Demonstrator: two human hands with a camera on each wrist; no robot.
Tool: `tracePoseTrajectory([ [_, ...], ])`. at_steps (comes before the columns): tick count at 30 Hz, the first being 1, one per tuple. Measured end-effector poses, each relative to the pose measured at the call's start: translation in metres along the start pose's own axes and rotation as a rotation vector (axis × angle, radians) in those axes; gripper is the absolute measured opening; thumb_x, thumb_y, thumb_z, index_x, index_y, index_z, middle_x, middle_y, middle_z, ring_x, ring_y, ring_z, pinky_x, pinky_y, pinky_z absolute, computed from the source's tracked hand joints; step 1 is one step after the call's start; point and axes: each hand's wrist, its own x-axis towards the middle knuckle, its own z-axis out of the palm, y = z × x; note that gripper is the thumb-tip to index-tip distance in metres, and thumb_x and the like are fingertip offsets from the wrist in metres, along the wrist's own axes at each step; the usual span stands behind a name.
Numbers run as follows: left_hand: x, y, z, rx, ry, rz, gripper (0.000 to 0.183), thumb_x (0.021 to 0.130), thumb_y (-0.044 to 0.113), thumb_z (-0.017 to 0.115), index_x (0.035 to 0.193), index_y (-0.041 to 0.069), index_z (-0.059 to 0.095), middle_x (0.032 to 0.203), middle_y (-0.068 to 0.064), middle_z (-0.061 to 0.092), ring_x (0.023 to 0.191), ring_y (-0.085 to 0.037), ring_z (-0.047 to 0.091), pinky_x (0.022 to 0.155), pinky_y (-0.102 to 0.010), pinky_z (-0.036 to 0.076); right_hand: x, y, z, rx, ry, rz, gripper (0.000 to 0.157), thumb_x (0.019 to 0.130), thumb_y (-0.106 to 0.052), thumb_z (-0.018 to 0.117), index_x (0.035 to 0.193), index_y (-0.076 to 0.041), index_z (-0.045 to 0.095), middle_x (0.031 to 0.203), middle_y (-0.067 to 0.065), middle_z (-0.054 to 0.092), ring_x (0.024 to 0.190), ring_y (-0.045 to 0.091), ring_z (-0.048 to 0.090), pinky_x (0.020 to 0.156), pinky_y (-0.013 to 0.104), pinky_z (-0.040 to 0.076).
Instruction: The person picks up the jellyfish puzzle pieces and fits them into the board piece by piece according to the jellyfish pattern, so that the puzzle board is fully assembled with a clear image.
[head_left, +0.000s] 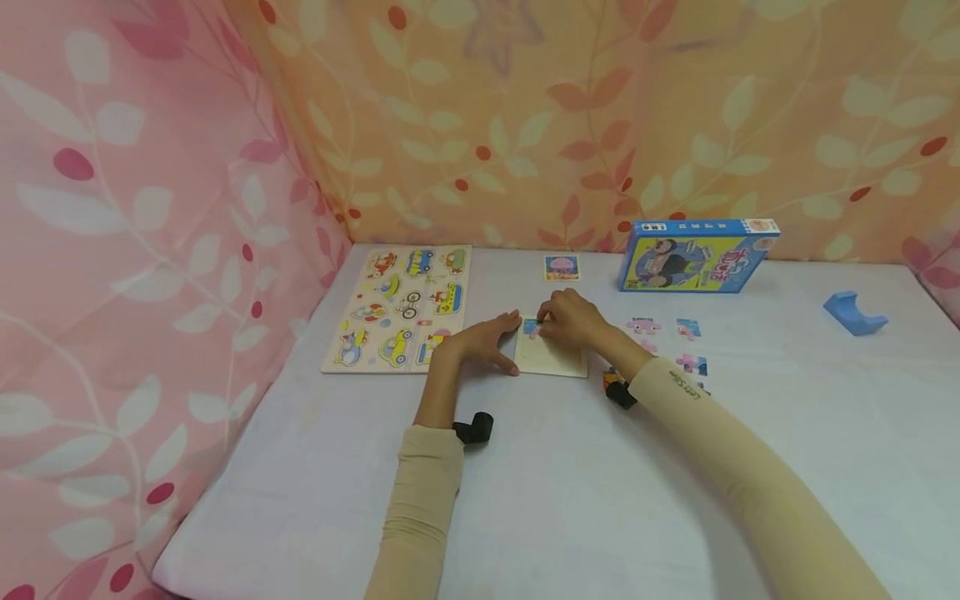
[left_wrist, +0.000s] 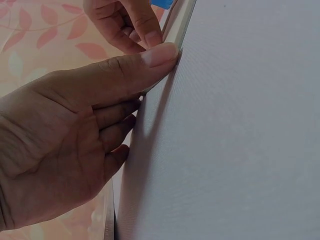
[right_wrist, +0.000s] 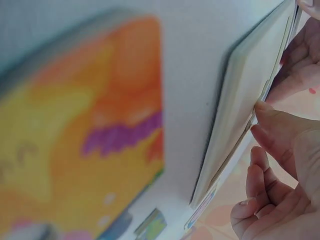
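Note:
A pale square puzzle tray (head_left: pixel 551 360) lies between the hands. In its far left corner shows a blue and pink puzzle piece (head_left: pixel 531 327). My right hand (head_left: pixel 572 321) is over the tray's far part, thumb and fingers pinching at that piece and partly hiding it. The right wrist view has the thumb and index fingertips down at the tray. My left hand (head_left: pixel 483 342) is spread along the tray's left side, its thumb (left_wrist: pixel 162 54) against the edge near the front corner, the other fingers farther back. More puzzle pieces (head_left: pixel 643 326) lie right of the tray, some behind the right forearm.
A wooden picture board (head_left: pixel 348 321) with vehicles lies left. A small picture card (head_left: pixel 562 267) is behind the tray. A blue puzzle box (head_left: pixel 697 257) stands at back right, with a blue holder (head_left: pixel 857 314) farther right. An orange-yellow picture (right_wrist: pixel 135 90) sits near the right wrist.

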Motion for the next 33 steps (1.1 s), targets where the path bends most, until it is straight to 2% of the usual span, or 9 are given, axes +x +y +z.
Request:
tracePoseTrajectory([
  [7, 0.005, 0.001, 0.0, 0.006, 0.005, 0.022, 0.097, 0.071, 0.032, 0.078, 0.148, 0.015, 0.02, 0.156, 0.004, 0.008, 0.144, -0.014, 0.006, 0.117, -0.033, 0.012, -0.013, 0.015, -0.015, 0.075, -0.018, 0.103, 0.026, 0.082, -0.022, 0.068, 0.102, -0.005, 0.069, 0.089, 0.01, 0.058, 0.088, 0.024, 0.047, 0.075, 0.035, 0.039],
  [13, 0.007, 0.003, -0.002, -0.011, 0.008, 0.063, 0.098, 0.071, 0.033, 0.078, 0.148, 0.018, 0.018, 0.156, 0.005, 0.005, 0.144, -0.013, 0.004, 0.117, -0.033, 0.012, -0.04, 0.044, -0.044, 0.107, 0.041, 0.141, 0.029, 0.084, -0.02, 0.066, 0.104, 0.0, 0.067, 0.084, 0.012, 0.055, 0.079, 0.024, 0.044, 0.068, 0.032, 0.035],
  [19, 0.004, 0.004, -0.004, -0.018, 0.005, 0.063, 0.095, 0.072, 0.032, 0.078, 0.147, 0.017, 0.022, 0.156, 0.006, 0.007, 0.143, -0.012, 0.005, 0.117, -0.031, 0.011, -0.071, 0.077, -0.067, 0.134, 0.071, 0.245, 0.032, 0.085, -0.021, 0.065, 0.108, 0.001, 0.066, 0.078, 0.011, 0.051, 0.075, 0.023, 0.042, 0.062, 0.031, 0.034],
  [23, 0.003, 0.002, -0.004, -0.023, 0.005, 0.052, 0.093, 0.072, 0.031, 0.078, 0.147, 0.016, 0.023, 0.156, 0.006, 0.008, 0.143, -0.013, 0.006, 0.117, -0.032, 0.011, -0.086, 0.094, -0.071, 0.127, 0.063, 0.293, 0.032, 0.086, -0.021, 0.064, 0.109, 0.001, 0.065, 0.08, 0.012, 0.051, 0.079, 0.024, 0.042, 0.066, 0.032, 0.033],
  [29, 0.004, -0.001, -0.002, -0.004, -0.014, 0.061, 0.097, 0.072, 0.033, 0.078, 0.148, 0.017, 0.02, 0.156, 0.005, 0.007, 0.144, -0.015, 0.006, 0.117, -0.035, 0.012, -0.1, 0.111, -0.072, 0.143, 0.002, 0.364, 0.038, 0.085, -0.024, 0.065, 0.113, 0.0, 0.063, 0.084, 0.013, 0.05, 0.084, 0.025, 0.042, 0.069, 0.033, 0.034],
  [33, 0.003, -0.001, 0.004, -0.007, -0.033, 0.066, 0.098, 0.071, 0.034, 0.078, 0.148, 0.017, 0.019, 0.156, 0.004, 0.006, 0.144, -0.016, 0.006, 0.117, -0.036, 0.013, -0.106, 0.114, -0.069, 0.141, -0.007, 0.363, 0.039, 0.083, -0.024, 0.067, 0.114, -0.001, 0.063, 0.082, 0.011, 0.05, 0.081, 0.024, 0.042, 0.066, 0.031, 0.034],
])
